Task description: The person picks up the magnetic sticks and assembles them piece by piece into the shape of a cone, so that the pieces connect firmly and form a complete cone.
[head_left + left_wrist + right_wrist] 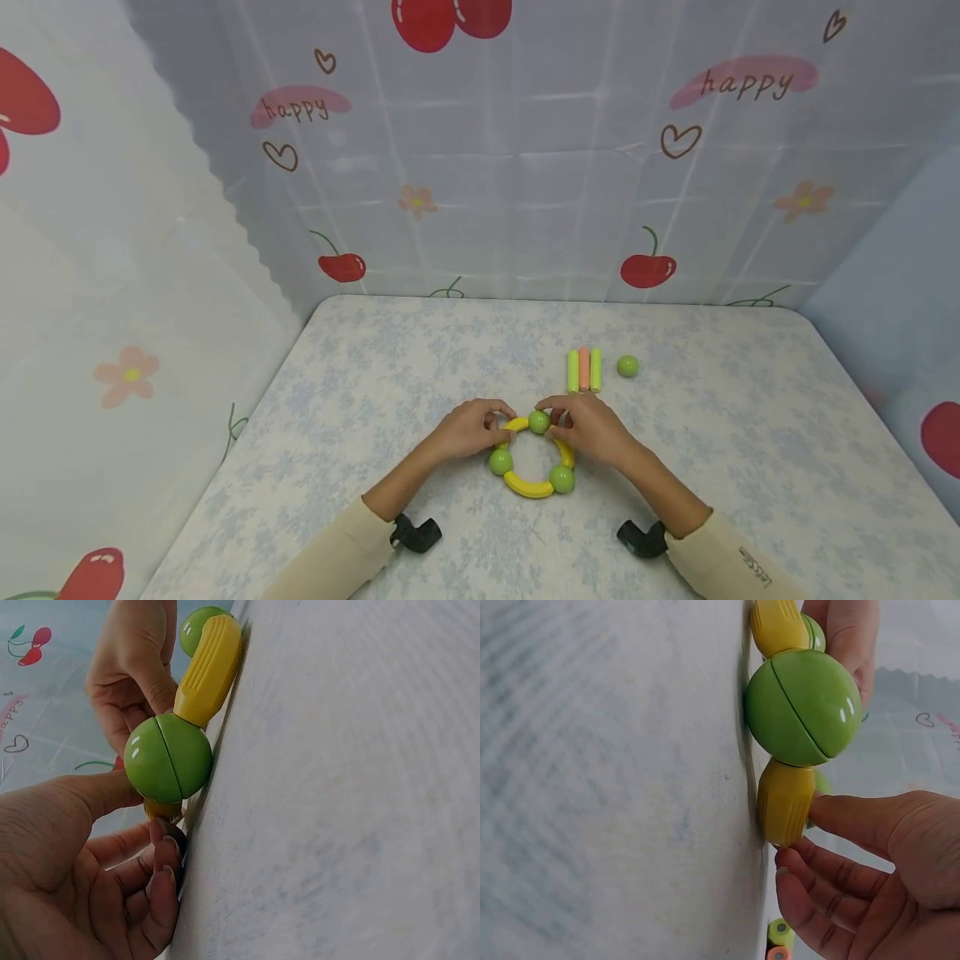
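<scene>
In the head view, a ring lies on the table, made of curved yellow rods [528, 487] with green balls between them: one ball at the top [538, 421], one at the left [501, 461] and one at the lower right [562, 478]. My left hand [471, 428] pinches the upper-left rod between thumb and fingers. Across from it, my right hand [592, 427] grips the upper-right rod beside the top ball. The right wrist view shows thumb and fingertips on this yellow rod [786, 802], under a green ball [802, 709]. In the left wrist view, a ball [169, 757] partly hides the pinched rod.
Behind the right hand, two yellow-green sticks [573, 371] flank an orange stick [584, 369], side by side. A loose green ball [627, 366] lies to their right. A printed curtain [517, 183] hangs along the table's back edge.
</scene>
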The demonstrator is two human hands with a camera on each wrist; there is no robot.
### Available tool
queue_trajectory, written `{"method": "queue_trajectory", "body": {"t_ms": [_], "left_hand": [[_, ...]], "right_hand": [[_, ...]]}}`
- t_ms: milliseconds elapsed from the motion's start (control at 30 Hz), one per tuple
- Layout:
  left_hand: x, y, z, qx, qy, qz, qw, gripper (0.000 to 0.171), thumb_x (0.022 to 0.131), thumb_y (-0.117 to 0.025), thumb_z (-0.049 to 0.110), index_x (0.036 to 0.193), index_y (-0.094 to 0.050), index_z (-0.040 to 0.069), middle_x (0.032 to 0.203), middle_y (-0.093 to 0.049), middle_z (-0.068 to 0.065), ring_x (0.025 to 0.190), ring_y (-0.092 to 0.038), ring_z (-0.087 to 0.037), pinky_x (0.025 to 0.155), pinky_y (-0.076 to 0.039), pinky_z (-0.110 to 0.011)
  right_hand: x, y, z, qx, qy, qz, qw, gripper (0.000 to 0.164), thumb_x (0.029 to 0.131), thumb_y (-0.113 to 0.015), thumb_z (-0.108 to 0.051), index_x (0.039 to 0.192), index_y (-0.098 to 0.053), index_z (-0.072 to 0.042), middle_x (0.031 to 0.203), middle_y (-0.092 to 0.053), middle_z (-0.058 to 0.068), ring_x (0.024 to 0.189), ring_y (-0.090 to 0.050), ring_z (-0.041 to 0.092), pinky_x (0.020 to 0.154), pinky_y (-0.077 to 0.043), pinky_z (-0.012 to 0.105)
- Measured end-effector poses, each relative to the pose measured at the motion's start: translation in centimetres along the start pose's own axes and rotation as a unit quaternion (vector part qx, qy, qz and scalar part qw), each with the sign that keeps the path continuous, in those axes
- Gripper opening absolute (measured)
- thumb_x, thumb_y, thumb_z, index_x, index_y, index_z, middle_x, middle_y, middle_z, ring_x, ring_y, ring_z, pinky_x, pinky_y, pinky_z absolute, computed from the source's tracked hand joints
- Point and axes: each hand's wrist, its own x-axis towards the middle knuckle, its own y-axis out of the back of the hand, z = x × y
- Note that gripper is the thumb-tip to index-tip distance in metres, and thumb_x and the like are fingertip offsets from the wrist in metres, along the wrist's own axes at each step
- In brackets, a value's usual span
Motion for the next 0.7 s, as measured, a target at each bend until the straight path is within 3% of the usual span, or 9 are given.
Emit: {"method": "queue_trajectory", "body": {"t_ms": [300,467,700], "left_hand": [[0.1,-0.1,-0.4,-0.012,-0.001,0.007,0.9999,0.025,0.095,-0.073,0.028,0.119,-0.072,0.018,0.061,-0.061,0.0,0.048,-0.044,-0.008,0.046,-0.035,-0.023],[0.1,0.0,-0.5,-0.017,0.004,0.005,0.9998,0.025,0.095,-0.073,0.029,0.118,-0.073,0.019,0.06,-0.062,-0.001,0.047,-0.044,-0.009,0.045,-0.035,-0.023],[0.1,-0.2,-0.5,-0.023,0.007,0.005,0.9997,0.024,0.095,-0.073,0.029,0.117,-0.072,0.019,0.061,-0.062,0.0,0.049,-0.047,-0.009,0.046,-0.036,-0.023]], "right_hand": [[0.2,-0.1,0.5,0.015,0.007,-0.01,1.0,0.038,0.085,-0.082,-0.006,0.121,-0.073,-0.007,0.089,-0.07,0.0,0.068,-0.06,0.006,0.06,-0.051,0.024],[0.0,0.4,0.4,0.021,-0.015,-0.017,1.0,0.04,0.087,-0.081,-0.01,0.126,-0.07,-0.006,0.092,-0.07,-0.002,0.073,-0.061,0.007,0.062,-0.052,0.025],[-0.1,2.6,1.2,0.022,-0.041,0.043,0.998,0.03,0.091,-0.076,-0.01,0.12,-0.072,-0.001,0.091,-0.072,0.002,0.075,-0.062,0.013,0.061,-0.053,0.027]]}}
